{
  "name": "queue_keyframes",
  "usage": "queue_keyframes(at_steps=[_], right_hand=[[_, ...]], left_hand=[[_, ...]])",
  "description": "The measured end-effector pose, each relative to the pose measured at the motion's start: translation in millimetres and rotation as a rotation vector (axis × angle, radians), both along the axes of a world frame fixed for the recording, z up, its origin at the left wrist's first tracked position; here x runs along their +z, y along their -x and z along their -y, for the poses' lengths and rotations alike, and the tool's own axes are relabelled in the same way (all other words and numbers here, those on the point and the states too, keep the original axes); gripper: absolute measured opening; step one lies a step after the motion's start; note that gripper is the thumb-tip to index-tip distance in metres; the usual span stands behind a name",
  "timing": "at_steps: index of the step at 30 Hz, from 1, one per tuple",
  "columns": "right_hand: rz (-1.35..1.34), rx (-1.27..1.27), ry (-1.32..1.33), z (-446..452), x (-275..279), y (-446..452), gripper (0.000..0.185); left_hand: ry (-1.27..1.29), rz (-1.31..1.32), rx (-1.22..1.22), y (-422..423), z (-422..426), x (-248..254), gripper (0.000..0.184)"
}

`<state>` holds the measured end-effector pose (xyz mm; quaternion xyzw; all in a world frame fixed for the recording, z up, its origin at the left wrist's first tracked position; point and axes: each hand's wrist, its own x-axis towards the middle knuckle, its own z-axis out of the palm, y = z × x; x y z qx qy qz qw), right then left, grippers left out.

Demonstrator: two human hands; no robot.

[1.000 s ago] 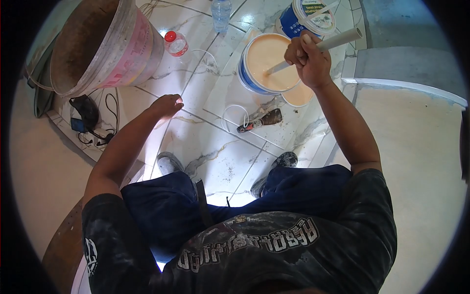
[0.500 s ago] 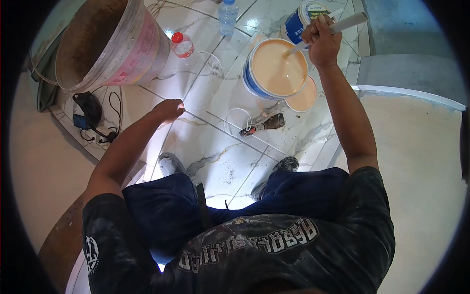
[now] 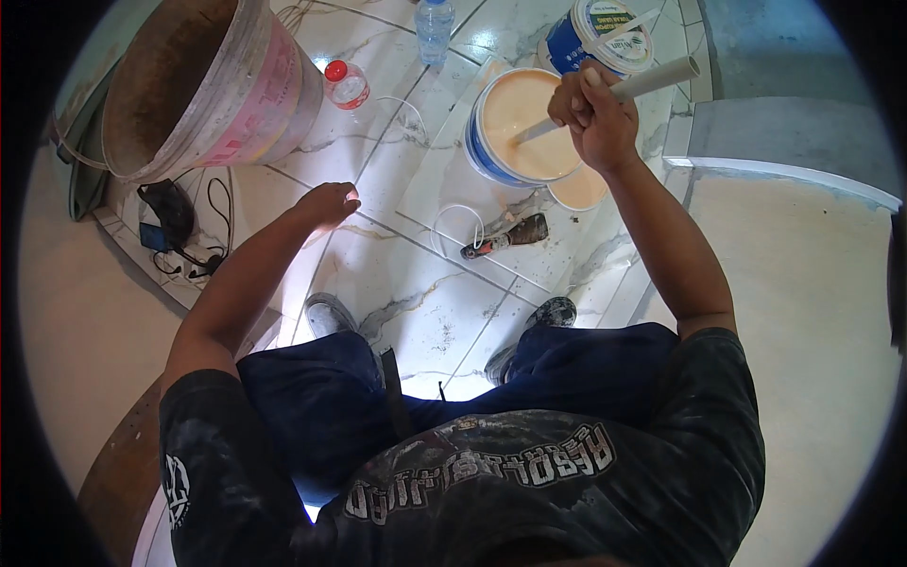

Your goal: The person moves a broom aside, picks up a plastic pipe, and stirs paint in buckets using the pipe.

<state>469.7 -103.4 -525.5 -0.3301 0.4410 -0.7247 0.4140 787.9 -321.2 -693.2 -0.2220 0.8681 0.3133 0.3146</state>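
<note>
- The right hand (image 3: 595,113) was wrapped around one white pipe (image 3: 661,77). The pipe's low end was in the peach paint (image 3: 515,99) inside the open tub (image 3: 480,156), which was on the floor (image 3: 444,321).
- The left hand (image 3: 329,203) was curled, left of the open tub; I could not tell if it held anything.
- It looked like stirring, and the next push seemed to need a firm grip.
- There were two tubs: the open tub and, just past it, a lidded tub (image 3: 564,47).
- Left of the open tub were two bottles, a red-capped bottle (image 3: 347,90) and a clear bottle (image 3: 434,38), then one big bucket (image 3: 279,123).
- One scraper (image 3: 524,231) lay in front of the open tub.
</note>
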Motion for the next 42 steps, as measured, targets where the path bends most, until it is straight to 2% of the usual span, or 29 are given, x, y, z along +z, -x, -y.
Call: queue_keyframes(at_steps=[4,7,10,14,18,24,30,38,40,42], right_hand=[[-0.027,-0.020,-0.055,-15,5,10,0.027],[-0.216,-0.157,-0.115,-11,7,21,0.033],[-0.278,-0.271,-0.124,-3,11,32,0.032],[-0.257,-0.332,-0.025,15,5,48,0.030],[-0.263,-0.320,0.008,33,2,46,0.030],[-0.088,-0.221,0.075,41,0,21,0.024],[-0.018,-0.008,0.025,10,-3,3,0.026],[-0.100,-0.073,-0.058,-7,6,30,0.029],[-0.254,-0.231,-0.111,-2,11,33,0.032],[-0.282,-0.266,-0.102,4,7,42,0.032]], left_hand=[[-0.008,-0.015,0.011,5,2,2,0.034],[-0.010,-0.018,0.014,6,2,4,0.034],[0.004,-0.020,-0.007,3,1,2,0.033],[0.002,0.005,0.010,-7,-2,1,0.033],[0.023,0.011,-0.018,-14,-3,-5,0.033],[0.012,0.025,0.000,-8,-4,-2,0.033],[0.016,-0.014,-0.019,-1,-1,-5,0.033],[0.030,-0.029,-0.025,3,0,-4,0.032],[0.031,-0.031,-0.027,1,0,-5,0.033],[0.018,-0.018,-0.016,-1,-1,-5,0.033]])
